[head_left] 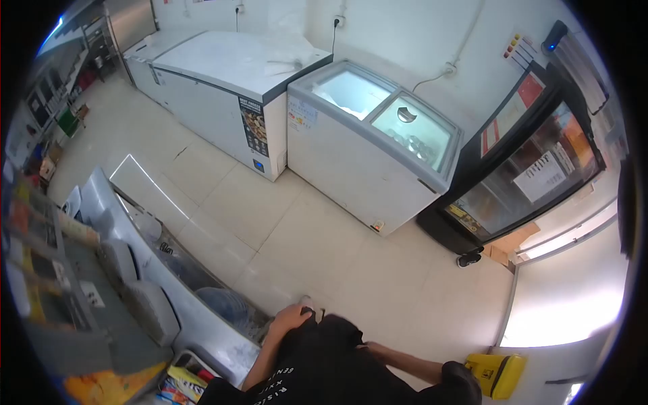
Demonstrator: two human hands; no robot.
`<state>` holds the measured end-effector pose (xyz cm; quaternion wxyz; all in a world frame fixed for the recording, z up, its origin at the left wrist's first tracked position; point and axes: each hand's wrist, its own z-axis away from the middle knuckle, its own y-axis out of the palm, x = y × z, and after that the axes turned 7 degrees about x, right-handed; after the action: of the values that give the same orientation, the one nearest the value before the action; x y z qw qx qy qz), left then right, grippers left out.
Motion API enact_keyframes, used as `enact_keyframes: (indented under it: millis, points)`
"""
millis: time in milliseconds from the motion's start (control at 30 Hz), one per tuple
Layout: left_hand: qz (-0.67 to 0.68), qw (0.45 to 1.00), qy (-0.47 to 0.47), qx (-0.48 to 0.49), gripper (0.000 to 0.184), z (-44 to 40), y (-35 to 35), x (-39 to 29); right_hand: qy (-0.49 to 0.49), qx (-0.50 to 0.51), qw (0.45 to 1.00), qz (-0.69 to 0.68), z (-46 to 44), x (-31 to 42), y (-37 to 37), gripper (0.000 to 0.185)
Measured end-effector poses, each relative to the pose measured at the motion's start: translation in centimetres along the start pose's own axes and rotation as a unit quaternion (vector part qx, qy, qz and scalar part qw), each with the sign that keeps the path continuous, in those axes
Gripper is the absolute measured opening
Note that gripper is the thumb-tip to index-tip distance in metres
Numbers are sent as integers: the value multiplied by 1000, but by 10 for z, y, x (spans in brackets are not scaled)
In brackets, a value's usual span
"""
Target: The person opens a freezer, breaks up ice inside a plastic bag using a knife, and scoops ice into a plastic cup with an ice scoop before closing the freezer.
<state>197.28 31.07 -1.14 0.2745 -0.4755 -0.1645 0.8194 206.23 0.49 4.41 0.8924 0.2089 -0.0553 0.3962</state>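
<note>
My left hand is at the bottom centre, close to the front of my black clothing. Its fingers are bent at the edge of dark fabric, and what they hold, if anything, is too small to make out. A small pale thing shows just beyond these fingers. At the other side of my body, my right hand is mostly hidden by the black clothing at my waist; only the wrist end and forearm show.
A white chest freezer and a glass-topped freezer line the wall. A black glass-door fridge stands right, a yellow box lower right. Left is a metal-edged counter. Tiled floor lies between.
</note>
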Motion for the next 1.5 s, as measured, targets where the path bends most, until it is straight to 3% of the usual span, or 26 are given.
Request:
enact_keyframes:
  millis: [67, 100, 167, 233, 400, 567, 633, 767, 900, 967, 1033, 1100, 1167, 1233, 1300, 1367, 1400, 1433, 1500]
  points:
    - [2, 997, 65, -41, 52, -49, -47, -22, -5, -21, 995, 98, 1, 67, -18, 40]
    - [0, 998, 68, -7, 52, -72, -71, -30, 3, -51, 984, 172, 18, 124, -19, 41]
    - [-1, 995, 77, 61, 53, -120, -112, -46, -121, 45, 989, 74, -9, 196, -62, 40]
    - [32, 989, 93, 114, 58, -173, -144, -47, -247, 136, 953, -109, -5, 302, -70, 41]
    - [155, 972, 97, 151, 60, -292, -261, -72, -421, -32, 877, -230, -25, 523, -186, 55]
    - [207, 975, 77, 2, 48, -362, -397, -107, -517, -145, 720, -439, -63, 700, -351, 83]
    - [238, 967, 72, -65, 42, -360, -444, -115, -428, -262, 714, -488, -58, 754, -375, 98]
    - [290, 933, 59, -206, 36, -360, -526, -95, -353, -401, 738, -413, -99, 783, -426, 84]
    - [196, 924, 14, -329, 31, -351, -626, -78, -376, -382, 740, -407, -105, 780, -451, 59]
    - [148, 883, 28, -444, 29, -357, -690, -71, -393, -390, 698, -455, -106, 780, -459, 54]
    - [120, 823, 74, -551, 26, -367, -766, -70, -406, -417, 671, -460, -116, 792, -448, 53]
    - [86, 786, 131, -598, 23, -379, -843, -67, -408, -464, 666, -418, -107, 809, -410, 55]
    - [6, 786, 157, -598, 27, -399, -913, -67, -455, -463, 654, -388, -98, 850, -340, 53]
    - [-159, 808, 148, -547, 39, -427, -962, -76, -493, -476, 652, -324, -93, 908, -290, 51]
    - [-307, 790, 167, -504, 52, -471, -987, -78, -558, -377, 686, -277, -92, 972, -259, 53]
    - [-308, 886, 46, -343, 54, -500, -1009, -83, -605, -304, 705, -211, -70, 1058, -177, 46]
    - [-303, 917, -16, -258, 55, -512, -1018, -83, -617, -314, 695, -195, -65, 1091, -149, 43]
    - [-307, 918, 5, -253, 51, -524, -1027, -74, -628, -323, 686, -175, -60, 1122, -123, 40]
    - [-309, 919, 42, -242, 42, -543, -1043, -47, -662, -448, 597, -64, -45, 1181, -61, 35]
